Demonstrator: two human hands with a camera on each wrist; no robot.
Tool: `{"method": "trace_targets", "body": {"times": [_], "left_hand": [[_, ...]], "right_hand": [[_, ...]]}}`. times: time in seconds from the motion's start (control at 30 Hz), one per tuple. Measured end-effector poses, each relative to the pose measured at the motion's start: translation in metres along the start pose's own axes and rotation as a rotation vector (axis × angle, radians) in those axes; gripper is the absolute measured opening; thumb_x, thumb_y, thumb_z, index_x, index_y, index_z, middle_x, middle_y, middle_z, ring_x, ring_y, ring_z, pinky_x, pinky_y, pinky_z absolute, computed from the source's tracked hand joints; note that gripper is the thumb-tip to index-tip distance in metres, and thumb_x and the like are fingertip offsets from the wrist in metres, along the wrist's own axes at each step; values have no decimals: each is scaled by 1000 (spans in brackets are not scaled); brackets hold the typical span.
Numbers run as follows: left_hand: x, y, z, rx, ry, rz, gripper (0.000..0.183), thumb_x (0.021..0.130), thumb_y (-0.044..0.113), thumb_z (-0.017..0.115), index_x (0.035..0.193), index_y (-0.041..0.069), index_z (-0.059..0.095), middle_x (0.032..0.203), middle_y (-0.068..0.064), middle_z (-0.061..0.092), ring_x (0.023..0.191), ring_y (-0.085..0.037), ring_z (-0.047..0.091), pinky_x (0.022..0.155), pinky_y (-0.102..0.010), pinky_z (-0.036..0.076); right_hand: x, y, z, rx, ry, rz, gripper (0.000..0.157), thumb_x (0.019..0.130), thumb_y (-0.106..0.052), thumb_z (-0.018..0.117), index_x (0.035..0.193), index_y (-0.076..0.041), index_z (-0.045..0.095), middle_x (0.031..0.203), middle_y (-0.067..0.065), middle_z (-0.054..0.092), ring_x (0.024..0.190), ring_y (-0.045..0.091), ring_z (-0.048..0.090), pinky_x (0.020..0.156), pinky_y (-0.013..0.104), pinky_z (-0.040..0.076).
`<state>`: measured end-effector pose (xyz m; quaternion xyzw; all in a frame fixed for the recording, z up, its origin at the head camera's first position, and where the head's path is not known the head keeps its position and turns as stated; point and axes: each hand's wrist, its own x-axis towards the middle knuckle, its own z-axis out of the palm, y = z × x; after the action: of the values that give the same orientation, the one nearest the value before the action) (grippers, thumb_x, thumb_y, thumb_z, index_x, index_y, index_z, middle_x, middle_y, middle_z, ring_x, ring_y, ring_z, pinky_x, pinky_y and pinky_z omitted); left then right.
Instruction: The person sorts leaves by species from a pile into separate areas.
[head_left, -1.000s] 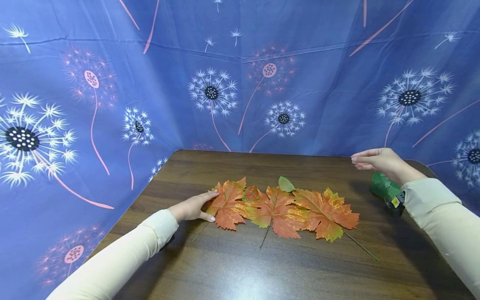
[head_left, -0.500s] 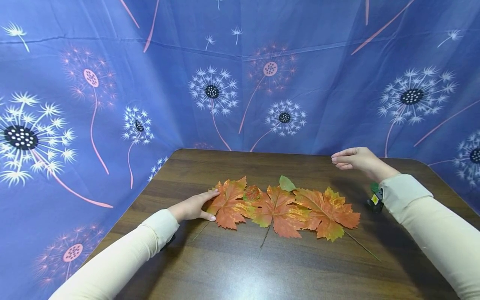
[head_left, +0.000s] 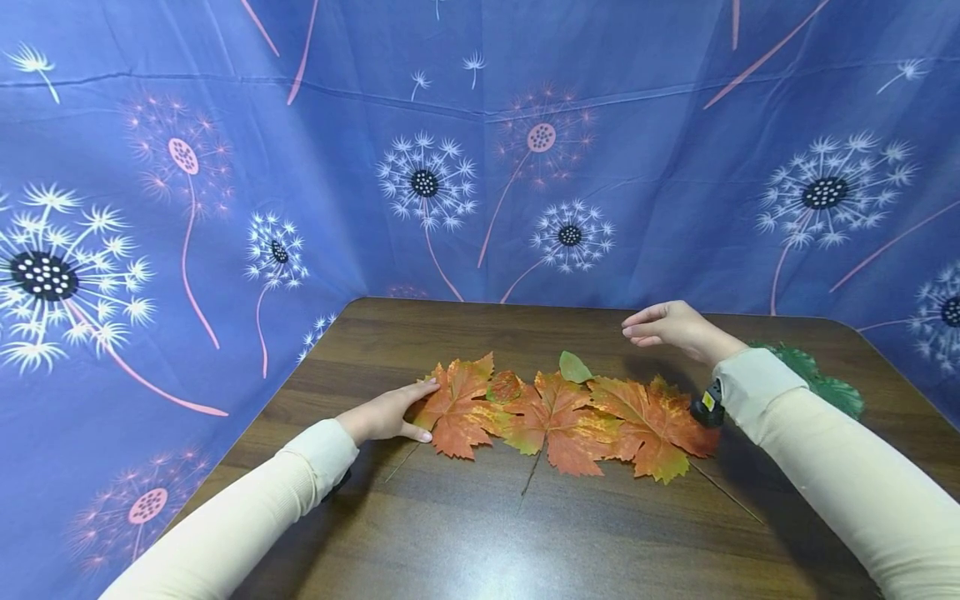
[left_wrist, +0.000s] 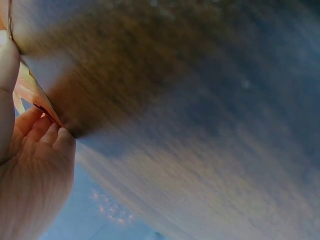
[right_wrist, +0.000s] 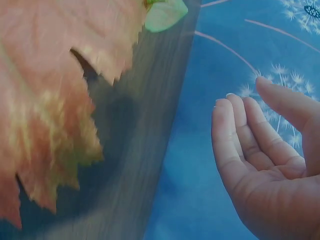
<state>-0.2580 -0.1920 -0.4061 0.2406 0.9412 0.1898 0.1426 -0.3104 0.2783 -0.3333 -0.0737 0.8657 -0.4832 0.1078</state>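
Note:
Three orange artificial maple leaves with thin stems lie side by side: a left leaf point(head_left: 457, 408), a middle leaf point(head_left: 555, 421) and a right leaf point(head_left: 652, 425). My left hand point(head_left: 392, 412) rests at the outer edge of the left one, thumb and fingers spread; in the left wrist view the fingers point(left_wrist: 45, 132) touch the leaf's edge. Behind the right leaf my right hand point(head_left: 678, 327) hovers over the table, fingers gently bent, thumb apart, nothing held. A small green leaf point(head_left: 574, 367) and a small red-green leaf point(head_left: 503, 387) sit along the back of the row.
Dark green leaves point(head_left: 836, 390) lie at the table's right, partly hidden by the right sleeve point(head_left: 832, 450). The brown wooden table point(head_left: 450, 533) ends at the back before a blue dandelion-print cloth point(head_left: 337, 167). A black wrist camera point(head_left: 707, 407) overlaps the right maple leaf.
My right hand has moved left, away from the dark green leaves toward the back of the right maple leaf. The left hand has stayed in place, and the leaves lie as before.

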Motion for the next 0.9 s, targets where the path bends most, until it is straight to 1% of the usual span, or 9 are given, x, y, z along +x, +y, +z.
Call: {"method": "trace_targets", "body": {"times": [0.2, 0.3, 0.4, 0.5, 0.57, 0.7, 0.83, 0.9], "left_hand": [[-1, 2, 0, -8, -5, -22, 90, 82, 32, 76, 154, 11, 27, 158, -20, 25, 145, -40, 25, 114, -54, 28], [-2, 2, -1, -10, -5, -20, 90, 82, 32, 76, 154, 10, 27, 158, -21, 25, 144, -41, 25, 114, -55, 28], [-2, 4, -1, -18, -9, -20, 90, 82, 32, 76, 154, 10, 26, 158, -20, 24, 144, -41, 25, 114, -56, 27], [-1, 4, -1, -18, -12, -19, 90, 83, 33, 75, 154, 11, 26, 158, -19, 24, 145, -39, 25, 114, -54, 28], [-1, 4, -1, -15, -11, -7, 89, 83, 32, 75, 154, 10, 27, 158, -20, 25, 144, -40, 26, 114, -55, 28], [-1, 2, -1, -9, -5, 10, 89, 82, 31, 76, 153, 8, 28, 157, -22, 26, 143, -42, 27, 113, -56, 29], [-1, 1, -1, -11, -5, 2, 89, 83, 31, 76, 154, 9, 27, 157, -20, 26, 144, -40, 27, 113, -55, 29], [-1, 1, -1, -12, -8, -4, 89, 83, 32, 76, 154, 11, 27, 158, -19, 25, 144, -39, 27, 114, -54, 29]], "right_hand": [[7, -5, 16, 39, -47, -8, 47, 93, -16, 65, 130, 11, 53, 125, 19, 64, 96, 15, 70, 106, 53, 40], [12, -5, 24, 41, -62, -8, 46, 93, -15, 65, 130, 11, 54, 125, 19, 64, 102, 22, 69, 105, 51, 41], [17, -4, 33, 66, -69, -10, 46, 93, -11, 66, 130, 13, 53, 123, 19, 65, 107, 29, 67, 104, 50, 44], [22, -3, 42, 82, -66, -3, 46, 91, -10, 67, 129, 14, 53, 120, 18, 67, 104, 28, 68, 101, 48, 46], [25, -2, 47, 91, -62, 1, 46, 91, -8, 68, 127, 15, 54, 118, 18, 68, 103, 27, 69, 100, 47, 48], [30, 3, 56, 24, -48, 3, 43, 90, -9, 68, 124, 14, 57, 117, 18, 68, 104, 30, 68, 96, 44, 51], [34, 8, 62, -77, -38, 12, 39, 90, -12, 69, 121, 10, 62, 120, 20, 66, 105, 31, 66, 90, 40, 55], [36, 11, 64, -108, -38, 28, 38, 90, -13, 70, 121, 8, 63, 122, 21, 64, 105, 31, 65, 88, 39, 55]]}}
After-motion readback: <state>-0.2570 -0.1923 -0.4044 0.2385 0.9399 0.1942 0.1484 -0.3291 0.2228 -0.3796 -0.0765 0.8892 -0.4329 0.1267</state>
